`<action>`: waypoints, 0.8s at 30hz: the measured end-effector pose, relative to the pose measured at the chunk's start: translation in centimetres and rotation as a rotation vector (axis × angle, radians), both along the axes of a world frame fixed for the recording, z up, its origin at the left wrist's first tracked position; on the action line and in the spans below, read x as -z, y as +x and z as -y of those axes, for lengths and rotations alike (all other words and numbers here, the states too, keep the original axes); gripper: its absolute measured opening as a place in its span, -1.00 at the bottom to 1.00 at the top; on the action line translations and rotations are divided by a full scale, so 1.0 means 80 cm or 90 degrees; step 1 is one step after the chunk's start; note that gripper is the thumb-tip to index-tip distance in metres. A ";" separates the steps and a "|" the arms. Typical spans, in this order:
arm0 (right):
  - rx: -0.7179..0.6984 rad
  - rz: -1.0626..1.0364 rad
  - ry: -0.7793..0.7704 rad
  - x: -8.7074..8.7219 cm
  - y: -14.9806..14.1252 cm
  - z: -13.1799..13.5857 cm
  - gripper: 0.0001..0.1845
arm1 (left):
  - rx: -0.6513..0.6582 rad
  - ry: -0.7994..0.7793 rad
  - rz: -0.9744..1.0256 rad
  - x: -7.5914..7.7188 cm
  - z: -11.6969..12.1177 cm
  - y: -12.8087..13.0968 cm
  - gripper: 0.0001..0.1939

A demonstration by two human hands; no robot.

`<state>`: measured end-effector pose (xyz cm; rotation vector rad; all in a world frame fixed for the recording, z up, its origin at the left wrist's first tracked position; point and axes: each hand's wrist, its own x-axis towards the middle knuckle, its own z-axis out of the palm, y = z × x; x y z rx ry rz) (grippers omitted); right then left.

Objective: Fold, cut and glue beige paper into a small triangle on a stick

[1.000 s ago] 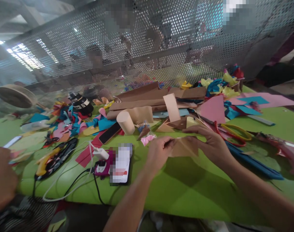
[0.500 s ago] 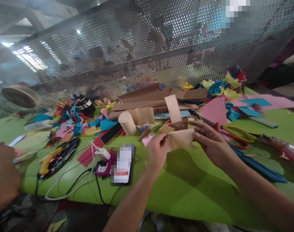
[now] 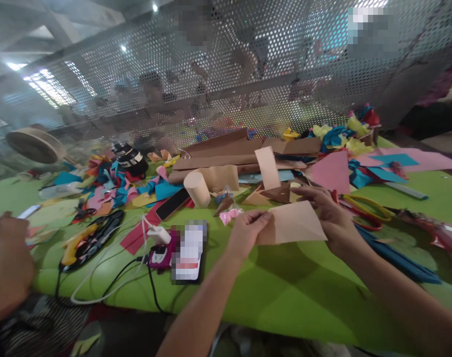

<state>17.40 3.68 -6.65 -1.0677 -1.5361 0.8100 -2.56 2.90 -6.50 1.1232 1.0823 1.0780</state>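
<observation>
My left hand pinches a small rectangle of tan paper by its left end, thumb on top. The sheet is held above the green table, its face turned toward me. At its right edge is my right hand, fingers stretched out to the left behind the top corner; part of this hand is hidden by the sheet. Beyond the paper lie brown folded pieces and an upright tan strip. A rolled tan paper cylinder stands farther left.
A phone and a magenta power adapter with cables lie left of my hands. Yellow-and-red-handled scissors and a blue tool are at right. Another person's hand is at far left. A perforated metal screen stands behind.
The tan paper, curled between both hands before, is now flatter and tilted to face me. My right fingers have moved off its right end to behind its edge.
</observation>
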 end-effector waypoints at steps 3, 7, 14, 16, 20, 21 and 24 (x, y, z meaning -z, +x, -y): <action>-0.035 -0.047 -0.004 -0.003 -0.004 0.003 -0.88 | -0.002 0.010 -0.037 0.001 0.001 0.001 -0.75; 0.001 0.025 0.045 -0.010 -0.009 0.009 -0.97 | 0.014 -0.002 -0.046 0.001 0.003 0.003 -0.78; -0.004 0.137 0.150 -0.011 -0.009 0.015 -0.91 | 0.031 -0.028 -0.008 0.003 0.006 0.005 -0.73; -0.001 0.154 0.187 -0.009 -0.009 0.014 -0.89 | 0.035 -0.031 0.002 0.004 0.005 0.005 -0.75; 0.001 0.184 0.228 -0.004 -0.008 0.012 -0.84 | 0.027 -0.044 0.027 0.003 0.004 0.007 -0.72; 0.003 0.189 0.234 -0.003 -0.008 0.011 -0.85 | 0.017 -0.050 0.034 0.002 0.004 0.007 -0.70; 0.023 0.195 0.252 -0.001 -0.007 0.010 -0.86 | -0.018 -0.055 0.046 0.000 0.005 0.008 -0.67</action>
